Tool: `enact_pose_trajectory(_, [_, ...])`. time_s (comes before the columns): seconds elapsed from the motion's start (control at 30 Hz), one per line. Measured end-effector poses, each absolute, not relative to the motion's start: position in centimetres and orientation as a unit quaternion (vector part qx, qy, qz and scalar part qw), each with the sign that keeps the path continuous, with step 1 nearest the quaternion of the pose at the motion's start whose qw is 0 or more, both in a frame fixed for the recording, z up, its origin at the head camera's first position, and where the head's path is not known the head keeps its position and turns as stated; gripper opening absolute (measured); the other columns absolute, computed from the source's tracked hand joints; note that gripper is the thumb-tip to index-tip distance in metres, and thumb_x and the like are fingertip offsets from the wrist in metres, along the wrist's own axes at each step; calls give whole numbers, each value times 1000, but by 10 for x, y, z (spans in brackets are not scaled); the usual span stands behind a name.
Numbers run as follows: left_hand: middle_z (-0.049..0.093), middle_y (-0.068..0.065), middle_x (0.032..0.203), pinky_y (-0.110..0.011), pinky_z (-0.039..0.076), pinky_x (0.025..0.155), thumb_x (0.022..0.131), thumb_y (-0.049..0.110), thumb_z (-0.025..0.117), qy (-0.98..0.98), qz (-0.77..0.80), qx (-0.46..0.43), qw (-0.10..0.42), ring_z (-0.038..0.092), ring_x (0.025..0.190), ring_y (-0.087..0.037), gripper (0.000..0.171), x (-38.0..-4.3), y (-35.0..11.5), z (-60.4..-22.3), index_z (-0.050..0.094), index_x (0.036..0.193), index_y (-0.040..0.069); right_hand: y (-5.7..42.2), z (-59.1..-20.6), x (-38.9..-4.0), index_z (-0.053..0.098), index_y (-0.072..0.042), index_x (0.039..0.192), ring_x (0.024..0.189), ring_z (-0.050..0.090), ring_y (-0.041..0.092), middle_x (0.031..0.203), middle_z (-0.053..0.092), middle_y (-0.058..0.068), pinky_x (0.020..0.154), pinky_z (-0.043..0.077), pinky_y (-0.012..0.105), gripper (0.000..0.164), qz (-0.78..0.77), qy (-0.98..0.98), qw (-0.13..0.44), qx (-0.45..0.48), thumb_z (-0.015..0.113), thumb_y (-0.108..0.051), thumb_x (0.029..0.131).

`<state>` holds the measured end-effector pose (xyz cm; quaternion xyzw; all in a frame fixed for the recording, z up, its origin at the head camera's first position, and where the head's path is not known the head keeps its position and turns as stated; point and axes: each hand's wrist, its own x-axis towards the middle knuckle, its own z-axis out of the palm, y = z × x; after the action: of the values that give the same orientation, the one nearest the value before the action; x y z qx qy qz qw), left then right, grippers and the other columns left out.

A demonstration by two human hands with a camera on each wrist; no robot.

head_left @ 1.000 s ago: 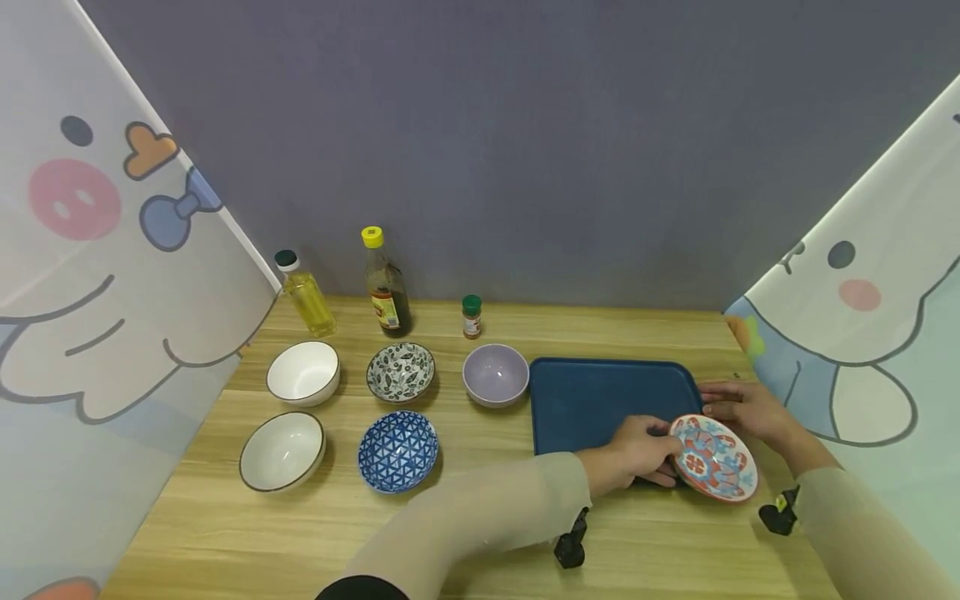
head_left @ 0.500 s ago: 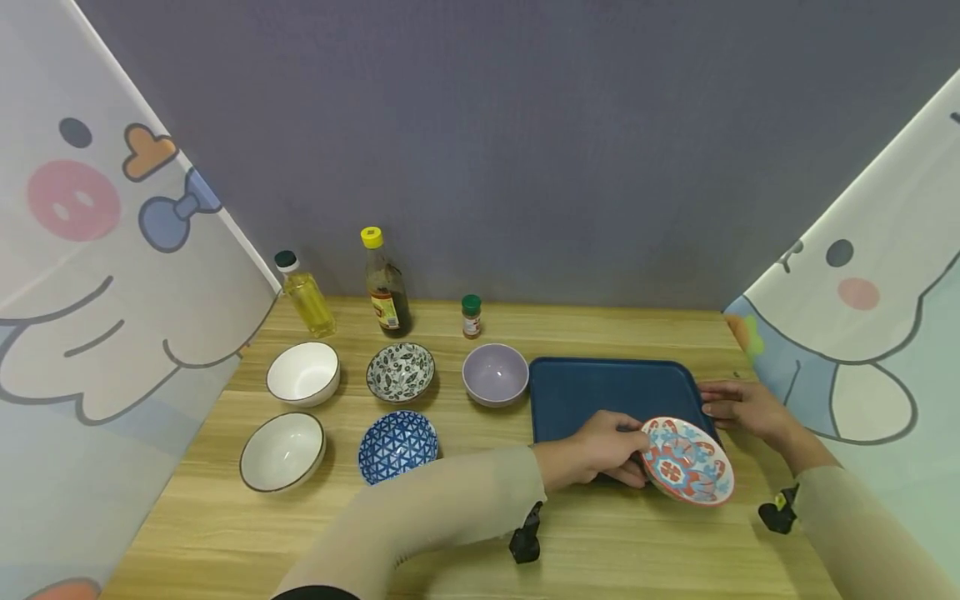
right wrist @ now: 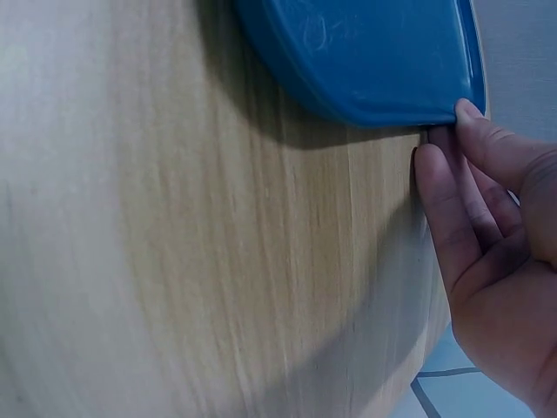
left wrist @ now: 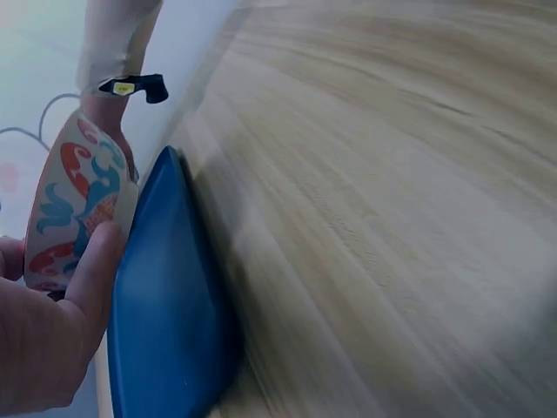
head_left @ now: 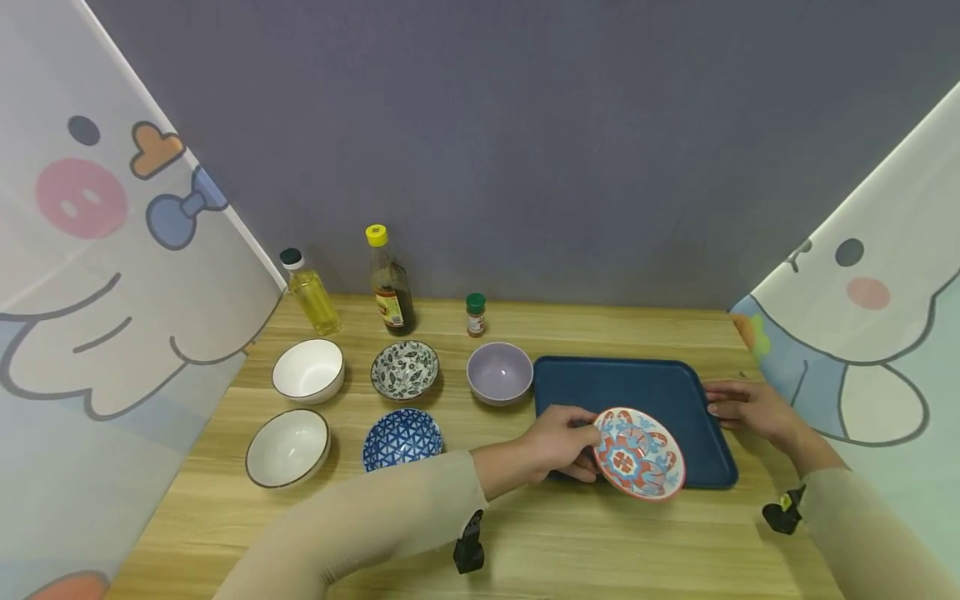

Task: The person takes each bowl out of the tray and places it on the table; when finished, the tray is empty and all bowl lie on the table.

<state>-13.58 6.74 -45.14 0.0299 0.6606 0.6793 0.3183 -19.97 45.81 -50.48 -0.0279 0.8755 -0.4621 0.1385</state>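
My left hand [head_left: 561, 442] grips the rim of a bowl [head_left: 640, 454] patterned in red, blue and white, thumb at the inside and fingers along the outer wall. Tilted, the bowl overlaps the front edge of the dark blue tray [head_left: 615, 383] in the head view. The bowl's patterned outer side [left wrist: 83, 196] faces the left wrist camera, one finger stretched along it. At the tray's right side, my right hand [head_left: 753, 410] pinches the edge. In the right wrist view its thumb [right wrist: 492, 144] presses on the rim while some fingers reach below it.
Left of the tray stand a lilac bowl [head_left: 500, 373], a black-and-white leaf bowl [head_left: 405, 370], a blue triangle-patterned bowl [head_left: 401, 436] and two white bowls [head_left: 308, 371]. Behind are an oil bottle [head_left: 315, 300], a dark sauce bottle [head_left: 392, 296] and a green-capped spice jar [head_left: 476, 315].
My left hand has carried the patterned bowl leftward, from the tray's front right corner to along its front edge. The right hand has stayed at the tray's right edge.
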Motion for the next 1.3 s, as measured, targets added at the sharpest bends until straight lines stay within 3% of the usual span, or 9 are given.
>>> enact_pose_trajectory(0.23, [71,-29,102,-41,66,67,97,7,58,654,695,34,295,71,67,-20,41,-135,23,-447,61,138,2,458,-502,-198,41,19,146,95,66,-6,136,57,34,79,64,28,61,-470,869,148,-28,68,-11,100])
enact_pose_trajectory(0.47, [67,-25,113,-39,66,73,100,4,55,675,674,39,298,72,80,-20,44,-140,-25,-439,54,143,-3,460,-503,-200,40,16,149,95,65,-8,143,49,39,80,64,29,61,-468,869,157,-24,65,-13,102])
enact_pose_trajectory(0.7, [66,-27,116,-41,66,77,102,2,52,691,648,28,317,73,94,-31,43,-142,-59,-438,52,144,-4,463,-506,-202,38,15,150,96,64,-10,147,44,41,81,64,29,62,-467,868,164,-28,64,-16,103])
enact_pose_trajectory(1.3, [62,-27,109,-43,65,78,101,-5,49,719,615,-1,322,68,87,-27,43,-137,-71,-448,50,143,-4,460,-504,-201,40,15,149,95,65,-9,143,48,40,80,64,28,61,-461,873,157,-28,66,-14,102])
